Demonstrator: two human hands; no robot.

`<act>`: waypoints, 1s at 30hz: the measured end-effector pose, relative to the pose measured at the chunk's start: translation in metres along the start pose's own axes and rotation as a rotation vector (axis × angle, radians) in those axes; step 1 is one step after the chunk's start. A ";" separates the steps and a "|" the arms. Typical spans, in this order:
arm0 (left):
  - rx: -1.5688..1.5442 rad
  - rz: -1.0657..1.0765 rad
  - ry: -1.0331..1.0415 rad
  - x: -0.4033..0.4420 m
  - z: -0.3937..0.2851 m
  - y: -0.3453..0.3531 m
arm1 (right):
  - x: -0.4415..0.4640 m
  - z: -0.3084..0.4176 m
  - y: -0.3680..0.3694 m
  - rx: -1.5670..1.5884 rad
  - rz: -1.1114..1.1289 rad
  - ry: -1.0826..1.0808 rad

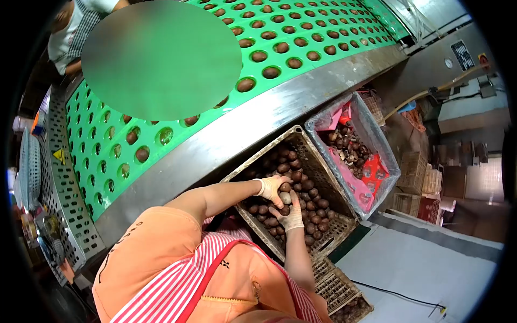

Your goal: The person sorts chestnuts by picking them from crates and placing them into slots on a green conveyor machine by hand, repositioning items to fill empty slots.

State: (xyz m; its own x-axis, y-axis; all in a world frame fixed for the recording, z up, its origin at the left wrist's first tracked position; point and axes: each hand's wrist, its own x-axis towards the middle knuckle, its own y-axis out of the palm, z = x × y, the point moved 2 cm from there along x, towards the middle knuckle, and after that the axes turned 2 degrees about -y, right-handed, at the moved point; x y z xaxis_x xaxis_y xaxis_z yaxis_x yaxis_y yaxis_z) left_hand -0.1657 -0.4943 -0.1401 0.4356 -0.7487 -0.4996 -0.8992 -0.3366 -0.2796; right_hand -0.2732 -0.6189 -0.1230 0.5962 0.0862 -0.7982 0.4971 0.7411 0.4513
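Note:
Both hands wear pale gloves that leave the fingertips showing. My left hand curls over brown round fruits in a worn plastic crate. Close beside it, my right hand is closed round a dark fruit, with its fingers pointing up toward the left hand. Between the two hands sits a paler, whitish fruit, and a brown one lies just above it at the left fingertips. More of the fruits fill the crate around and below both hands.
Above the crate runs a steel ledge edging a green panel with fruits in its round holes. A lined grey bin with scraps stands to the right. More crates are below. Another person stands at the upper left.

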 end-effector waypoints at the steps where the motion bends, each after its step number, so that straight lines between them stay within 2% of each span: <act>1: -0.013 0.009 0.006 -0.002 -0.003 0.002 | 0.002 -0.007 -0.006 0.050 0.015 -0.011; 2: -0.027 0.018 0.011 -0.006 -0.006 0.004 | 0.004 -0.014 -0.011 0.099 0.030 -0.019; 3: -0.011 0.050 -0.024 -0.013 -0.014 0.003 | -0.006 -0.014 0.001 0.130 -0.146 -0.007; 4: -0.013 0.057 0.035 -0.018 -0.019 0.002 | -0.009 -0.017 0.001 0.136 -0.188 -0.043; 8: 0.016 -0.186 0.136 -0.048 -0.050 -0.014 | -0.043 0.006 0.036 -0.009 -0.254 -0.133; 10: -0.041 -0.317 0.151 -0.086 -0.078 -0.044 | -0.051 0.031 0.064 -0.110 -0.169 -0.202; 12: -0.164 -0.406 0.212 -0.129 -0.089 -0.078 | -0.043 0.047 0.100 -0.130 0.132 -0.238; 13: -0.063 -0.615 0.312 -0.142 -0.083 -0.090 | -0.059 0.050 0.142 -0.211 0.187 -0.246; 14: -0.179 -0.636 0.406 -0.172 -0.082 -0.107 | -0.073 0.051 0.185 -0.292 0.244 -0.257; 15: -0.181 -0.694 0.368 -0.205 -0.077 -0.123 | -0.063 0.048 0.212 -0.386 0.365 -0.286; 16: -0.184 -0.751 0.328 -0.238 -0.069 -0.136 | -0.054 0.038 0.238 -0.395 0.406 -0.257; 19: -0.229 -1.011 0.234 -0.328 -0.006 -0.153 | -0.037 -0.026 0.343 -0.593 0.733 -0.236; 20: -0.222 -1.100 0.181 -0.359 0.017 -0.153 | -0.031 -0.052 0.370 -0.654 0.744 -0.173; 22: -0.358 -1.242 0.221 -0.411 0.074 -0.143 | -0.020 -0.111 0.417 -0.770 0.776 0.015; 24: -0.456 -1.338 0.104 -0.454 0.134 -0.130 | -0.014 -0.169 0.460 -0.873 0.844 0.153; 26: -0.551 -1.428 -0.014 -0.490 0.172 -0.118 | 0.001 -0.217 0.487 -0.952 0.748 0.206; 28: -0.603 -1.445 -0.130 -0.519 0.202 -0.112 | 0.016 -0.250 0.503 -1.033 0.706 0.060; 29: -0.458 -1.546 -0.160 -0.526 0.219 -0.111 | 0.037 -0.257 0.512 -1.299 0.733 -0.226; 30: -0.380 -1.544 -0.376 -0.534 0.244 -0.110 | 0.038 -0.257 0.526 -1.488 0.737 -0.512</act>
State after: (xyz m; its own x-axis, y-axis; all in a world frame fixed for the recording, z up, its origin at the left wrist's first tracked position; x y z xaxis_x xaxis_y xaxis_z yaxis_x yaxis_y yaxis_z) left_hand -0.2892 0.0817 -0.0423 0.8133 0.5673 -0.1290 0.4418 -0.7466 -0.4973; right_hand -0.1515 -0.0548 -0.0186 0.6810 0.6760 -0.2817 -0.7305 0.6003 -0.3256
